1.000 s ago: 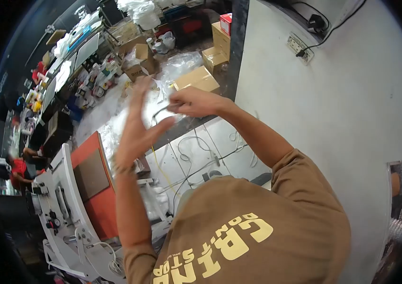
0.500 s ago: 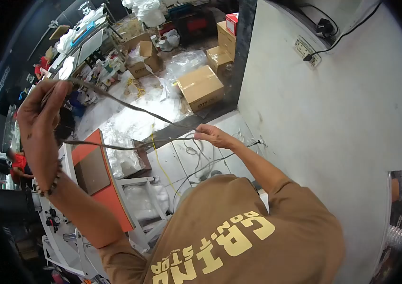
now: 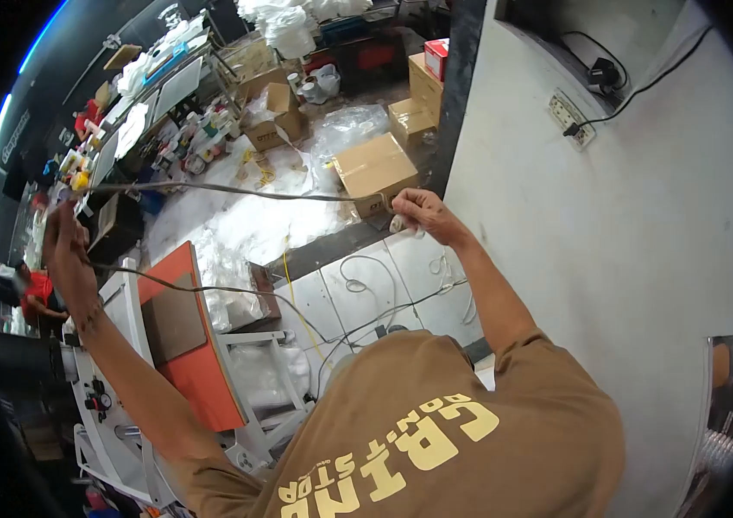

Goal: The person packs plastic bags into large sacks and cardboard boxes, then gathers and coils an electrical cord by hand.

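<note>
A thin grey-brown cable (image 3: 237, 192) stretches nearly level between my two raised hands. At the far left, my left hand (image 3: 68, 255) is closed around it, with the fingers partly hidden. My right hand (image 3: 425, 216) is closed on the other end of this stretch, beside a cardboard box, with a small pale piece showing under its fingers. A second length of the cable (image 3: 202, 288) drops from my left hand, passes across the orange-topped machine (image 3: 198, 380) and reaches toward the tiled floor.
Loose cables (image 3: 362, 281) lie on the white tiles (image 3: 323, 285). Cardboard boxes (image 3: 375, 164) and clear plastic stand beyond the dark threshold. A white wall (image 3: 608, 242) with a socket strip (image 3: 572, 121) is at the right. People in red (image 3: 38, 289) are at the far left.
My hands first came close together, then spread apart with the cable between them. Since the last earlier frame, my left hand has lowered and my right hand has moved right and up.
</note>
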The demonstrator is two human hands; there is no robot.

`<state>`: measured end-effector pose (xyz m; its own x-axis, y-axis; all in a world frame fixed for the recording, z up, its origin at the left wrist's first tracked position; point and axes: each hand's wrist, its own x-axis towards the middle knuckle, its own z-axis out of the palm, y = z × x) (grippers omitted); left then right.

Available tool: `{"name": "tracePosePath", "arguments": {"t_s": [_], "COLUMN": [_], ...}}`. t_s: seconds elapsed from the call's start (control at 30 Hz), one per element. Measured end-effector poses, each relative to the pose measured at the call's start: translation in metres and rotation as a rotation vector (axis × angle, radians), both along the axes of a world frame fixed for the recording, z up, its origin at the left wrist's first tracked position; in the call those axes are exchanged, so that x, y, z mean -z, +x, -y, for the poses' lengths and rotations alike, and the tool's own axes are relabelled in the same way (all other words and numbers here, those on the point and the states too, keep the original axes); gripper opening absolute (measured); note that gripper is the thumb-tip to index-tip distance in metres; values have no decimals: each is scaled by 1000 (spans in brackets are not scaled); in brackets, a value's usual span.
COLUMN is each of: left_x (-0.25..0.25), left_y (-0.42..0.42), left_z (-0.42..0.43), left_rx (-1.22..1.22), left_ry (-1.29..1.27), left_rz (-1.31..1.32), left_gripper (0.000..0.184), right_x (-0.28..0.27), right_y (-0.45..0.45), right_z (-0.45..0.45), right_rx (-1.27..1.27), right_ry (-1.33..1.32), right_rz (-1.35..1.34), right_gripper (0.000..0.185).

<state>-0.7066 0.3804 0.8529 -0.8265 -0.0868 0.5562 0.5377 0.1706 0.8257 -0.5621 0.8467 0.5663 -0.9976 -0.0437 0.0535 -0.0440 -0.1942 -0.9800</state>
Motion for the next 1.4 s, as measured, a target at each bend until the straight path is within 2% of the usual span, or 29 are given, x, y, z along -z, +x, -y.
{"name": "tracePosePath", "arguments": {"t_s": [0.03,0.07,0.13,0.2,0.27,0.33,0.4,0.47,0.5,0.53,0.6,0.63,0.7,0.73,0.8,0.87,0.93,1.0,1.07,1.1,1.13,1.17,1.2,1.23,1.27,1.33,1.4], "left_x": [5,16,33,59,87,120,172,236,254,261,280,285,288,287,242,201,177,156,168,188,228,252,284,305,301,275,251], "left_y": [6,10,37,58,81,83,74,63,67,80,98,107,121,128,145,141,116,85,49,31,16,17,26,26,38,47,46], "left_z": [5,6,-18,-44,-68,-80,-75,-58,-56,-64,-75,-83,-102,-114,-147,-171,-181,-183,-165,-149,-131,-118,-116,-113,-126,-147,-151], "left_rx": [151,163,243,283,469,620,522,324,345,288,316,382,568,688,860,962,671,552,473,502,539,535,526,560,633,519,527], "left_ry": [-45,-41,-38,-250,-614,-878,-1010,-1151,-1087,-1109,-1137,-1142,-1086,-1023,-982,-892,-840,-647,-605,-609,-519,-580,-431,-495,-323,-313,-179], "left_rz": [20,22,222,384,456,455,471,220,300,279,247,249,191,130,97,22,-180,38,265,310,493,483,536,621,627,590,733], "left_gripper": [27,27,25,24,24,23,22,19,19,18,17,16,13,11,10,9,8,10,16,20,26,31,36,36,39,41,43], "right_x": [1,1,-5,-21,-48,-57,-71,-90,-80,-81,-82,-91,-103,-99,-84,-41,-50,-86,-85,-87,-91,-103,-119,-130,-127,-115,-112], "right_y": [-1,-3,-3,-5,-9,-17,-15,-9,-12,-12,-11,-6,7,6,2,-7,13,23,19,10,3,6,9,13,10,1,-1], "right_z": [-6,-11,-13,-10,-13,-32,-41,-43,-58,-60,-58,-44,-4,10,36,52,79,77,67,41,15,4,-1,0,1,10,14], "right_rx": [-13,-28,-44,-75,60,-18,-95,-32,-128,-125,-151,-153,15,13,37,-204,-347,-564,-330,-451,-566,-536,-496,-391,-380,-511,-418], "right_ry": [-112,-222,-285,-356,-468,-520,-567,-732,-792,-787,-1038,-1036,-435,-433,-302,-197,-78,-44,-245,-591,-941,-832,-725,-632,-637,-398,-315], "right_rz": [17,31,0,-21,16,53,82,176,94,93,120,122,69,71,213,190,308,525,541,587,621,453,282,346,337,292,271], "right_gripper": [25,26,28,31,31,31,30,32,37,37,40,40,45,45,36,37,39,44,50,49,49,46,44,41,41,36,36]}}
